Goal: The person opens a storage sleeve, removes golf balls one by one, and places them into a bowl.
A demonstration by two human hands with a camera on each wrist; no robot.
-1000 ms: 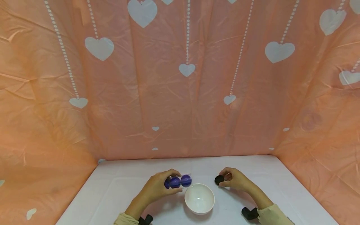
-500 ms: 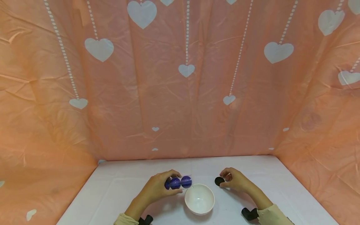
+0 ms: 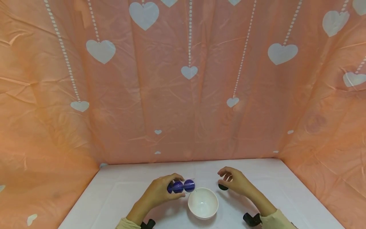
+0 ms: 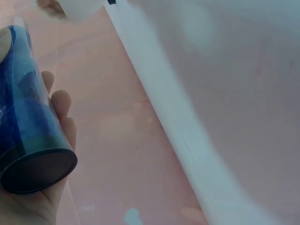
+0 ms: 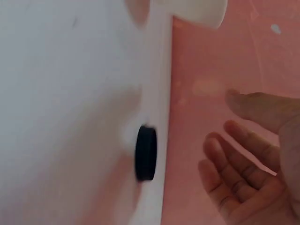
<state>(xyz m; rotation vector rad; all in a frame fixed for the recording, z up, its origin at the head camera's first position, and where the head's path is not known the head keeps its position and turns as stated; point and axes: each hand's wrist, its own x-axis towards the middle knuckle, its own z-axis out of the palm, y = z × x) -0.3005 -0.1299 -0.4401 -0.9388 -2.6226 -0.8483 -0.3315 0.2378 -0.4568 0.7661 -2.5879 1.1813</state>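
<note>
My left hand point(image 3: 160, 190) grips a clear plastic ball can point(image 4: 33, 105) with blue-purple balls point(image 3: 189, 185) inside. The can lies on its side in the head view, pointing towards the bowl; its black base point(image 4: 40, 172) shows in the left wrist view. A white bowl point(image 3: 203, 203) stands on the table just right of the can's end. Beyond the bowl to the right, a round black lid point(image 5: 146, 153) lies on the table. My right hand point(image 3: 236, 182) hovers above it with loosely bent fingers, holding nothing and apart from the lid in the right wrist view.
The table point(image 3: 128, 178) has a white cover. Orange sheeting with white hearts point(image 3: 183, 121) hangs behind it and along both sides. Black devices point(image 3: 251, 219) sit at both wrists, near the sleeves.
My right hand has let go of the black lid and risen slightly away from it; the lid now rests on the table. My left hand and the ball can stay nearly where they were.
</note>
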